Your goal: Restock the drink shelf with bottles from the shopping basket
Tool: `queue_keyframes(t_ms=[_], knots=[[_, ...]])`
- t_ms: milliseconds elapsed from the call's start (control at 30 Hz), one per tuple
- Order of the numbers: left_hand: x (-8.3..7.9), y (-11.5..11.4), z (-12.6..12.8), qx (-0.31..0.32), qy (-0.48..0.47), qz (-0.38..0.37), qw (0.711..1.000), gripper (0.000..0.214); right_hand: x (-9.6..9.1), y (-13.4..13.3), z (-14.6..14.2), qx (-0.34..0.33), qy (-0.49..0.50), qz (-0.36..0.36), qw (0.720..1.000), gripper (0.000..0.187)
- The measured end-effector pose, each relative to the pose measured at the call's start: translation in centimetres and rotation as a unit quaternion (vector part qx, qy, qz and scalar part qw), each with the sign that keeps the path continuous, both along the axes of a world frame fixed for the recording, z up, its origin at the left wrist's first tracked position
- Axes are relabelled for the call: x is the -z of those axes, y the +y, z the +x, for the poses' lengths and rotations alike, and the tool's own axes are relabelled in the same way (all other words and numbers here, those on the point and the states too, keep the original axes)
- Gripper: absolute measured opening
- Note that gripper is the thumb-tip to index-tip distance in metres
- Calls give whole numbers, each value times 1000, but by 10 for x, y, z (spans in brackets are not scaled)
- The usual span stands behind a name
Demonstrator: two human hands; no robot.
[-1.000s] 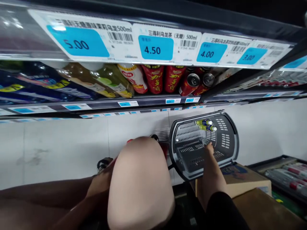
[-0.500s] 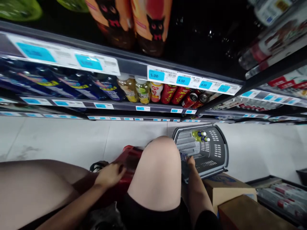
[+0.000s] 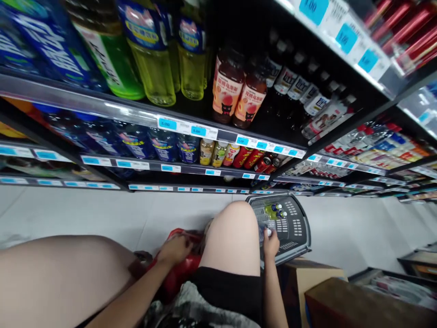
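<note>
Low in the dark grey shopping basket (image 3: 303,223) on the floor, my right hand (image 3: 271,246) is closed around a clear bottle with a white cap (image 3: 269,232). Two bottles of yellow-green drink (image 3: 273,211) lie in the same basket. Left of my bent knee, my left hand (image 3: 175,249) has curled fingers over a glossy red object (image 3: 184,269); what its fingers hold, if anything, is hidden. My knee covers part of the basket's left side.
Drink shelves (image 3: 136,118) rise in front, with peach-labelled tea bottles (image 3: 228,91) and dark cola bottles (image 3: 297,86). Cardboard boxes (image 3: 337,296) stand at the lower right, close behind the basket. White floor tiles (image 3: 341,223) extend to the right.
The camera view has tilted up, showing more of the upper shelves. My right hand stays in the basket with its bottle, whose white cap now shows. My left hand stays at the red object.
</note>
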State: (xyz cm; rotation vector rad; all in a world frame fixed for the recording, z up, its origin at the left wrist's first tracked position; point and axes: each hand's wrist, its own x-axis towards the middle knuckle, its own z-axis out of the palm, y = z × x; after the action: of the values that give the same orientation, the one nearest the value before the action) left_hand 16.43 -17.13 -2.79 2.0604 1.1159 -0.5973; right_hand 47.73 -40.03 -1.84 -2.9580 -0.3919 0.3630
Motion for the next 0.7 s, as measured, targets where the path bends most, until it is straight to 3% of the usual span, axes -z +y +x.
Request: queue_keyframes(t_ms=[100, 167, 267, 367, 400, 467, 533, 567, 633, 700], knots=[[-4, -3, 0, -43, 3, 16, 999, 36, -47, 24, 0, -36, -57, 69, 995, 39], [-7, -4, 4, -75, 4, 18, 997, 33, -84, 41, 0, -78, -130, 169, 974, 40], [-18, 1, 20, -124, -39, -2, 992, 37, -145, 59, -9, -146, -281, 346, 883, 41], [-44, 11, 40, -186, -175, -33, 966, 39, -206, 71, -34, -198, -393, 434, 787, 29], [-57, 16, 46, -225, -255, -65, 938, 37, -227, 75, -45, -209, -418, 456, 757, 25], [-90, 25, 50, -294, -397, -169, 853, 36, -265, 85, -68, -220, -443, 520, 697, 20], [-126, 33, 47, -297, -481, -291, 772, 48, -299, 100, -90, -240, -402, 607, 642, 20], [-143, 37, 44, -275, -506, -355, 736, 54, -314, 110, -100, -255, -349, 647, 629, 20], [-172, 42, 34, -188, -536, -468, 677, 64, -332, 132, -115, -287, -199, 679, 646, 26], [-188, 43, 25, -91, -541, -540, 639, 74, -335, 158, -125, -316, -43, 663, 678, 32]])
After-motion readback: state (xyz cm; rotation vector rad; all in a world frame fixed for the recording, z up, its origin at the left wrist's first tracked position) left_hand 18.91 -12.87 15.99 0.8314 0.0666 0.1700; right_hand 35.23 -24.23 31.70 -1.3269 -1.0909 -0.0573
